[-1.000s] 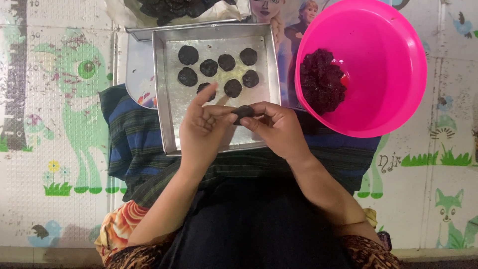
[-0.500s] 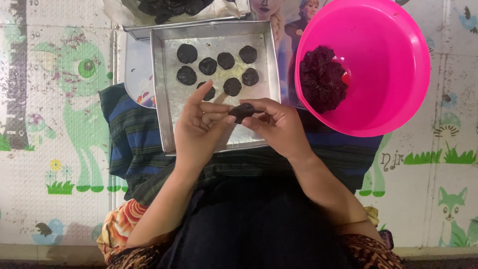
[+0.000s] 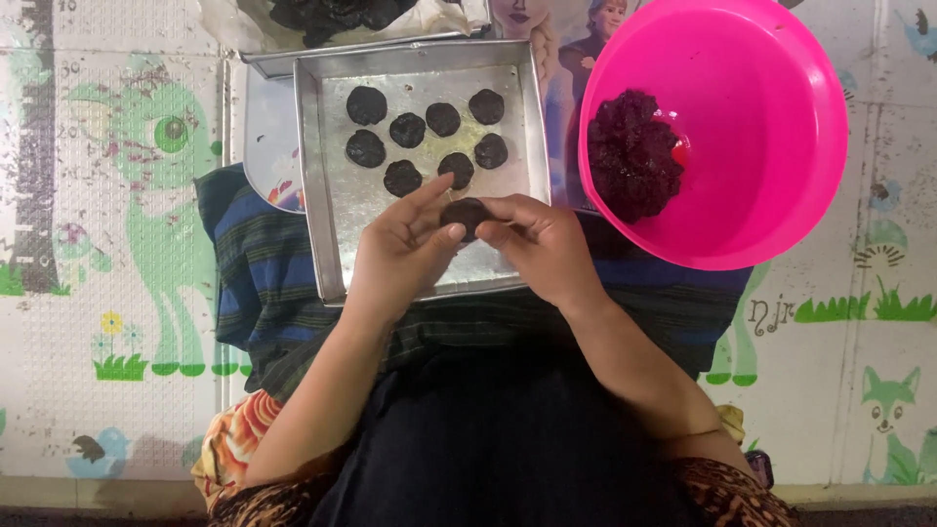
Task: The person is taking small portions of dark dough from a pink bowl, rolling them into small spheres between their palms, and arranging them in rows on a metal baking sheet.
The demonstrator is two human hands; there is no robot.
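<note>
Head view, looking straight down on a seated person. Nearest the camera lie the person's dark lap and two bare forearms, with a patterned orange cloth [image 3: 239, 439] at the lower left. Left hand [image 3: 398, 256] and right hand [image 3: 539, 246] meet above the near part of a square metal baking tray [image 3: 327, 210]; both grasp one flat, dark round of dough [image 3: 467, 212], pinched between the left thumb and fingers and the right fingertips. This round sits over the tray's near half, just below the rows already laid down; whether it touches the tray floor cannot be told. Beneath the tray lies a dark striped cloth [image 3: 259, 283] in blue and green. Farther on, seven dark rounds [image 3: 407, 129] rest on the tray floor in two rough rows, each apart from its neighbours. To the right of the tray, and touching or just beside its edge, stands a large pink plastic bowl [image 3: 771, 117] holding a lump of dark reddish dough [image 3: 632, 156] against its left wall. All rests on a pale play mat [image 3: 107, 244] printed with cartoon animals and grass. At the far edge, beyond the tray, a clear bag [image 3: 332, 14] holds more dark matter, only partly in view.
</note>
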